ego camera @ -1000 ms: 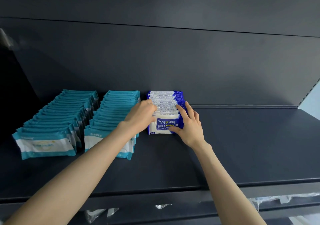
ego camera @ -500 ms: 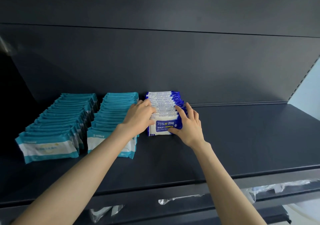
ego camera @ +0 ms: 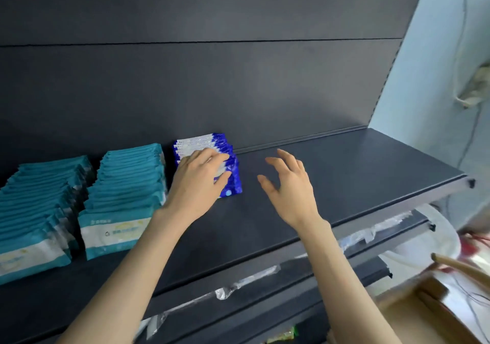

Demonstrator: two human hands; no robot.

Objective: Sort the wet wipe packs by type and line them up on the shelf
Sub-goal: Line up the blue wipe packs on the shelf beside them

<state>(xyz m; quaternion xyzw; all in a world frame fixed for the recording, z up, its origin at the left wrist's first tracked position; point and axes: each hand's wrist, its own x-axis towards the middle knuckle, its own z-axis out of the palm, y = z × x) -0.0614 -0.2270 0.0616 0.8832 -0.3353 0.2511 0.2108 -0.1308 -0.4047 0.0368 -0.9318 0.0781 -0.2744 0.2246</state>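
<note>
L hand (ego camera: pixel 196 184) on blue packs (ego camera: pixel 233 175); R hand (ego camera: pixel 291 192) above shelf (ego camera: pixel 366 168).

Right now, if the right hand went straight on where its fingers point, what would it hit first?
Probably the back panel. The right hand is open above bare shelf, fingers aimed back and slightly left, just right of the blue packs. Depth is unclear, so it might graze them.
</note>
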